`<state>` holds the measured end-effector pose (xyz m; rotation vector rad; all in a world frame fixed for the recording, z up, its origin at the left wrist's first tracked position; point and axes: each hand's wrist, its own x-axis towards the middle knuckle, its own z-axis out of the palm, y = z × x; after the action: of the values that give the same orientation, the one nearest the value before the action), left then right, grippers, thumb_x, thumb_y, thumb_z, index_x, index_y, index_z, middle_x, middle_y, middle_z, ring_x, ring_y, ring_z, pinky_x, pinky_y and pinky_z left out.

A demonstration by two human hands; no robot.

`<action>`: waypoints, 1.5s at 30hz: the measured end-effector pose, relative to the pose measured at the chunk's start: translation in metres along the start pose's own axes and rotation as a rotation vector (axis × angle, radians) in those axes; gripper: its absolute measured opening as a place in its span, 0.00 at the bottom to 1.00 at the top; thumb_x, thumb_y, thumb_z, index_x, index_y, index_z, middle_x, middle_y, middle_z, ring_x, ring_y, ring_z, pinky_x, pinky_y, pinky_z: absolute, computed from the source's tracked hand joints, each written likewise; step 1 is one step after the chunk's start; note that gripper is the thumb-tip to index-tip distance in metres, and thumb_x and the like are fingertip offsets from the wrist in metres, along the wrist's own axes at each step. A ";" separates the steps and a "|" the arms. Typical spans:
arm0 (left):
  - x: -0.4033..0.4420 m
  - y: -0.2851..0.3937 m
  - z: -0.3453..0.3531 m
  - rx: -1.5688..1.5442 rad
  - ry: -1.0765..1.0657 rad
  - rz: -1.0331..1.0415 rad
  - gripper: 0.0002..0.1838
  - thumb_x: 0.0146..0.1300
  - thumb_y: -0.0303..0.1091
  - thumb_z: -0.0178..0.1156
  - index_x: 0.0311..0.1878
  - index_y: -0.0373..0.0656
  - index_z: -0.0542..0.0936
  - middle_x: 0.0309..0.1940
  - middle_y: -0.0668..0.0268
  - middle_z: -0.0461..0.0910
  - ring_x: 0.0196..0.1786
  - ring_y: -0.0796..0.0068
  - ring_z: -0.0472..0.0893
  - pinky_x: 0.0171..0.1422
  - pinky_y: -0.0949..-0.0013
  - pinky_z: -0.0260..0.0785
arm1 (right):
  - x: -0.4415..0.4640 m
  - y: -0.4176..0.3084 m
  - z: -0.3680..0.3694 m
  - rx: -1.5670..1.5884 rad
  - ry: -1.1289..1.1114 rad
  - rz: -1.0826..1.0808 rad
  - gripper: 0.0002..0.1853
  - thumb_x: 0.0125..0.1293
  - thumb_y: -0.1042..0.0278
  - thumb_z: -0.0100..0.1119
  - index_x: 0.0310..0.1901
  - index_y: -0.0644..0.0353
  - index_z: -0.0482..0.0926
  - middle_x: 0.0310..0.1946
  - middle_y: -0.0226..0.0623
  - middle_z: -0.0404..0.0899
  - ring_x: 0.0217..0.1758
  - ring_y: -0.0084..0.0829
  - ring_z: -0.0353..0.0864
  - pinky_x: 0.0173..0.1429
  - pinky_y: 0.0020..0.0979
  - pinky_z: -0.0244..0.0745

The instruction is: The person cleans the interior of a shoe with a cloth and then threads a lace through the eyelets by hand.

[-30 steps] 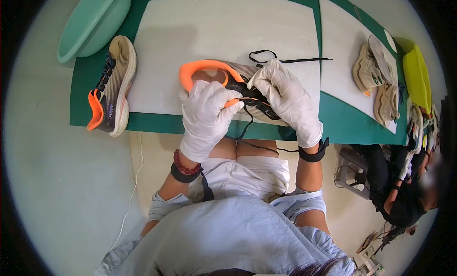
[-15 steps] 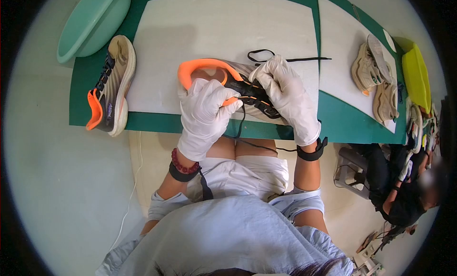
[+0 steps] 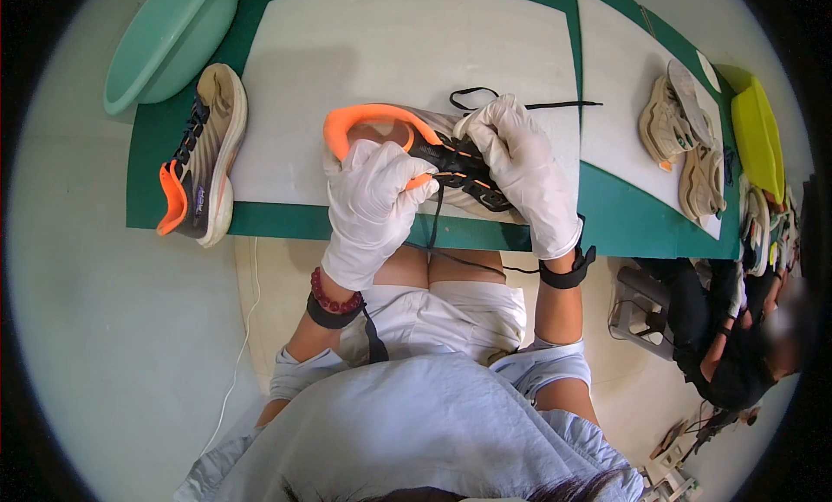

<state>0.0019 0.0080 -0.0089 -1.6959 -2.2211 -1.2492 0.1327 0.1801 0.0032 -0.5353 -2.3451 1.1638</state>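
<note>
A grey and black shoe with an orange collar lies on its board, toe to the right. My left hand, in a white glove, is closed on the orange edge of the shoe's opening near the eyelets. My right hand, also gloved, is pinched over the far side of the lacing area; what its fingertips hold is too small to make out. A black lace runs out beyond the right hand across the board. Another lace end hangs from the near eyelets past the table edge.
At the left stands a matching shoe below a mint basin. A white board lies on the green table. To the right are beige shoes, a yellow-green basin and a seated person.
My right hand has moved slightly up along the shoe. My left hand keeps its grip, and the hanging lace has swung a little to the left.
</note>
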 end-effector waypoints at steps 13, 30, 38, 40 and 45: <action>0.001 -0.002 -0.001 -0.003 -0.006 0.007 0.12 0.51 0.32 0.78 0.39 0.51 0.86 0.31 0.72 0.77 0.39 0.62 0.76 0.47 0.58 0.68 | 0.001 0.013 0.012 -0.086 0.111 -0.068 0.02 0.75 0.77 0.59 0.45 0.64 0.79 0.41 0.49 0.79 0.46 0.51 0.80 0.54 0.41 0.77; 0.002 -0.003 -0.005 -0.065 -0.021 -0.007 0.12 0.52 0.29 0.77 0.41 0.47 0.88 0.33 0.68 0.80 0.42 0.60 0.76 0.49 0.59 0.70 | -0.020 -0.033 0.002 -0.267 -0.154 -0.019 0.09 0.74 0.67 0.65 0.53 0.51 0.89 0.43 0.38 0.82 0.44 0.43 0.83 0.46 0.39 0.80; 0.000 -0.006 0.001 -0.056 0.050 0.011 0.13 0.49 0.31 0.79 0.40 0.52 0.88 0.32 0.72 0.82 0.39 0.62 0.77 0.47 0.60 0.71 | -0.005 0.000 -0.011 0.226 -0.304 -0.025 0.06 0.74 0.70 0.68 0.45 0.64 0.87 0.42 0.37 0.81 0.46 0.33 0.82 0.55 0.31 0.78; 0.001 -0.005 0.000 -0.070 0.037 0.004 0.13 0.49 0.31 0.78 0.39 0.52 0.88 0.32 0.72 0.81 0.39 0.62 0.77 0.47 0.60 0.70 | -0.006 -0.006 -0.009 0.226 -0.301 0.057 0.06 0.73 0.71 0.67 0.43 0.64 0.85 0.41 0.37 0.81 0.46 0.32 0.81 0.55 0.31 0.77; 0.001 -0.003 -0.004 -0.059 -0.026 -0.001 0.13 0.52 0.26 0.77 0.42 0.45 0.89 0.34 0.66 0.80 0.42 0.60 0.76 0.48 0.59 0.70 | -0.005 -0.011 -0.006 0.105 -0.246 0.070 0.11 0.75 0.63 0.66 0.43 0.64 0.85 0.41 0.47 0.84 0.47 0.50 0.81 0.53 0.42 0.77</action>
<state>-0.0027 0.0059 -0.0079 -1.7412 -2.2213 -1.3134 0.1387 0.1757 0.0141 -0.4629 -2.4677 1.4483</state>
